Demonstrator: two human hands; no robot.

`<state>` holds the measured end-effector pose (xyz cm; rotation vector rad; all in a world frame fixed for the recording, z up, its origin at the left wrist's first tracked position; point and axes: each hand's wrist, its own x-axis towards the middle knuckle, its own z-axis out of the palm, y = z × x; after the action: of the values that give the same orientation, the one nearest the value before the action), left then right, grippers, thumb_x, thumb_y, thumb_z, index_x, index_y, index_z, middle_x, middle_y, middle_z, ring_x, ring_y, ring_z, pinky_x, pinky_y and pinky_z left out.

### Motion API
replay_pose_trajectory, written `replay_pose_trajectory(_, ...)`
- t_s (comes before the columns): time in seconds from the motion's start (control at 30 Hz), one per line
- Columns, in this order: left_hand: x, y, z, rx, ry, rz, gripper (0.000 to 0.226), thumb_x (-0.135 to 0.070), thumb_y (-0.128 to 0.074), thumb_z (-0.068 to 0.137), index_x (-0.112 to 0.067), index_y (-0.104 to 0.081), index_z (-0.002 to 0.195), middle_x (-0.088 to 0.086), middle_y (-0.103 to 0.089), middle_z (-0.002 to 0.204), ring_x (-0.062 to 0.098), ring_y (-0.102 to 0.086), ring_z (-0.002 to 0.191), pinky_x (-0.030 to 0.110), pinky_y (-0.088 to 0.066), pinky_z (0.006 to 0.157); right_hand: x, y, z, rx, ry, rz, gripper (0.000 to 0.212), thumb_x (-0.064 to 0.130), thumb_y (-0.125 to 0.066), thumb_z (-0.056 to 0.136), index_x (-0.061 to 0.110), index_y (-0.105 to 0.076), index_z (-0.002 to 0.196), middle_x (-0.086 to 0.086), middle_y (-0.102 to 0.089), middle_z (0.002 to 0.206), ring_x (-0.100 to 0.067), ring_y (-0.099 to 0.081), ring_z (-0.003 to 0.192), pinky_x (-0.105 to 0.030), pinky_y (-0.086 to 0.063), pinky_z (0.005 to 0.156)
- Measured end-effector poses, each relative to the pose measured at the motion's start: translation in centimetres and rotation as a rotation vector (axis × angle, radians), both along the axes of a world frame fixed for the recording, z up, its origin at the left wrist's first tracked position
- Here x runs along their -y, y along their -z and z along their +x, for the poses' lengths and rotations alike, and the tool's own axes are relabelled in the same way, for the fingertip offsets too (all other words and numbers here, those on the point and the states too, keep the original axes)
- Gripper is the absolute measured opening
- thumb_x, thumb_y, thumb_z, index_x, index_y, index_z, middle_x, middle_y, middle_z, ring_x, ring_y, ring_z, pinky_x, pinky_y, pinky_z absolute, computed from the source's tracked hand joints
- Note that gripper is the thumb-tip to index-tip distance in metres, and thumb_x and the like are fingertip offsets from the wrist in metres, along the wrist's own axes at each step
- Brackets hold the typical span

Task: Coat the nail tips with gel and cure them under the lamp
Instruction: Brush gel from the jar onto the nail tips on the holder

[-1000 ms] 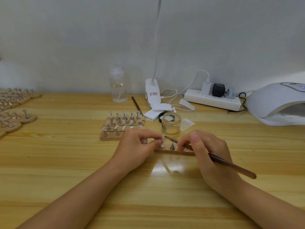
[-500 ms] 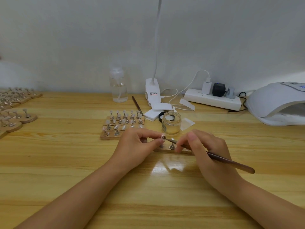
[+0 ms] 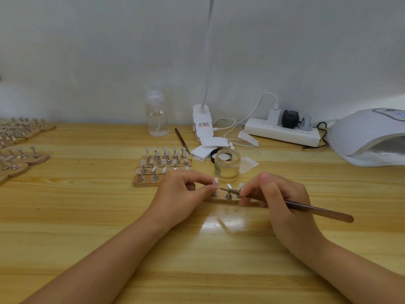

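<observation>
The left hand [image 3: 182,191] pinches 1 nail tip [image 3: 216,181] between thumb and forefinger, lifted just above the small wooden holder [image 3: 221,199] that lies under both hands. The right hand [image 3: 276,196] grips a thin brush [image 3: 315,210] like a pen, its fingers [image 3: 248,190] curled round the shaft; the bristle end points at the held tip and stops just short of it, so contact cannot be confirmed. 2 more tips stand on metal pegs just beside the right fingers, on the same holder.

Judging progress: the coating stage is under way, not finished. Whether the held tip already carries gel is too fine to tell. The open gel jar [image 3: 227,164] stands just beyond the fingers, between the 2 hands. A block of filled holders [image 3: 162,166] sits beyond the left fingers, and more holders [image 3: 22,148] lie well apart to the far left; whether those are coated or cured cannot be told.

The curing lamp [image 3: 370,137] waits on the worktop [image 3: 87,216] well apart from the right fingers, and nothing can be made out inside its opening. Curing of this holder seems still to come.
</observation>
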<state>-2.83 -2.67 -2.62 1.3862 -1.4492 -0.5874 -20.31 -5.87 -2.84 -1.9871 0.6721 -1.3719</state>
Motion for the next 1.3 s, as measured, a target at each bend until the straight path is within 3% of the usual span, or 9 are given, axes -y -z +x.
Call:
replay_pose_trajectory(0.1, -0.03, -0.05, 0.08, 0.009, 0.014, -0.018, 0.017, -0.014, -0.072, 0.075, -0.03, -0.07, 0.072, 0.01, -0.059, 0.054, 0.019, -0.037, 0.045, 0.012, -0.034, 0.051, 0.12, -0.13, -0.04, 0.021, 0.019, 0.038, 0.036, 0.04, -0.035, 0.086, 0.025, -0.063, 0.069, 0.003, -0.068, 0.068, -0.009, -0.064, 0.07, -0.013, -0.045, 0.063)
replay_pose_trajectory(0.23, -0.2, -0.28, -0.07, -0.014, 0.013, -0.028, 0.013, -0.015, -0.073, 0.073, -0.024, -0.066, 0.067, -0.001, -0.056, 0.05, 0.007, -0.033, 0.041, 0.007, -0.03, 0.046, 0.17, -0.05, -0.03, 0.034, 0.006, 0.073, 0.037, 0.042, -0.035, 0.086, 0.023, -0.062, 0.07, 0.002, -0.068, 0.069, -0.011, -0.064, 0.07, -0.012, -0.044, 0.061)
replay_pose_trajectory(0.37, -0.26, -0.36, -0.13, -0.012, 0.016, -0.011, 0.012, -0.013, -0.074, 0.072, -0.019, -0.065, 0.067, -0.013, -0.055, 0.049, 0.004, -0.032, 0.037, 0.007, -0.026, 0.044, 0.16, -0.17, 0.11, -0.016, 0.014, 0.062, 0.039, 0.043, -0.034, 0.086, 0.022, -0.063, 0.07, 0.003, -0.068, 0.07, -0.007, -0.064, 0.07, -0.008, -0.04, 0.061)
replay_pose_trajectory(0.5, -0.2, -0.37, -0.14, -0.003, 0.007, 0.001, 0.012, -0.011, -0.075, 0.071, -0.017, -0.066, 0.067, 0.003, -0.066, 0.066, 0.009, -0.037, 0.044, 0.01, -0.032, 0.047, 0.07, -0.29, 0.21, -0.125, 0.019, -0.005, 0.038, 0.041, -0.034, 0.087, 0.022, -0.064, 0.073, 0.01, -0.066, 0.073, -0.007, -0.062, 0.075, -0.016, -0.045, 0.067)
replay_pose_trajectory(0.7, -0.26, -0.37, -0.18, 0.007, -0.005, 0.017, 0.015, -0.011, -0.076, 0.07, -0.02, -0.066, 0.065, -0.015, -0.057, 0.05, 0.004, -0.034, 0.039, 0.007, -0.027, 0.043, -0.22, -0.09, 0.01, -0.07, -0.011, -0.067, 0.041, 0.032, -0.032, 0.089, 0.022, -0.063, 0.065, 0.004, -0.065, 0.063, -0.005, -0.061, 0.065, -0.013, -0.04, 0.065)
replay_pose_trajectory(0.87, -0.13, -0.41, -0.22, 0.009, -0.025, 0.017, 0.015, -0.013, -0.077, 0.068, -0.022, -0.066, 0.064, -0.009, -0.064, 0.063, 0.009, -0.037, 0.045, 0.009, -0.033, 0.047, 0.08, -0.3, 0.21, -0.151, 0.053, -0.074, 0.039, 0.038, -0.033, 0.088, 0.02, -0.064, 0.074, 0.008, -0.064, 0.071, -0.006, -0.06, 0.072, -0.019, -0.045, 0.067)
replay_pose_trajectory(1.03, -0.25, -0.45, -0.28, 0.017, -0.028, 0.031, 0.019, -0.012, -0.076, 0.069, -0.024, -0.064, 0.063, -0.017, -0.052, 0.042, 0.004, -0.033, 0.038, 0.007, -0.025, 0.042, -0.04, -0.04, 0.13, -0.148, 0.021, -0.104, 0.042, 0.034, -0.032, 0.09, 0.018, -0.063, 0.066, 0.006, -0.063, 0.066, -0.005, -0.059, 0.064, -0.016, -0.04, 0.066)
replay_pose_trajectory(1.2, -0.17, -0.47, -0.31, 0.015, -0.033, 0.036, 0.02, -0.012, -0.077, 0.069, -0.026, -0.065, 0.062, -0.02, -0.058, 0.049, 0.007, -0.035, 0.043, 0.007, -0.03, 0.044, 0.07, -0.26, 0.19, -0.159, 0.055, -0.081, 0.04, 0.039, -0.032, 0.088, 0.02, -0.062, 0.07, 0.009, -0.063, 0.069, -0.01, -0.059, 0.069, -0.024, -0.045, 0.066)
replay_pose_trajectory(1.3, -0.17, -0.42, -0.28, 0.019, -0.029, 0.024, 0.02, -0.013, -0.077, 0.069, -0.027, -0.064, 0.062, -0.011, -0.058, 0.049, 0.007, -0.033, 0.043, 0.009, -0.028, 0.044, 0.12, -0.27, 0.24, -0.178, 0.04, -0.053, 0.04, 0.041, -0.032, 0.087, 0.022, -0.063, 0.07, 0.009, -0.064, 0.07, -0.008, -0.059, 0.069, -0.02, -0.042, 0.066)
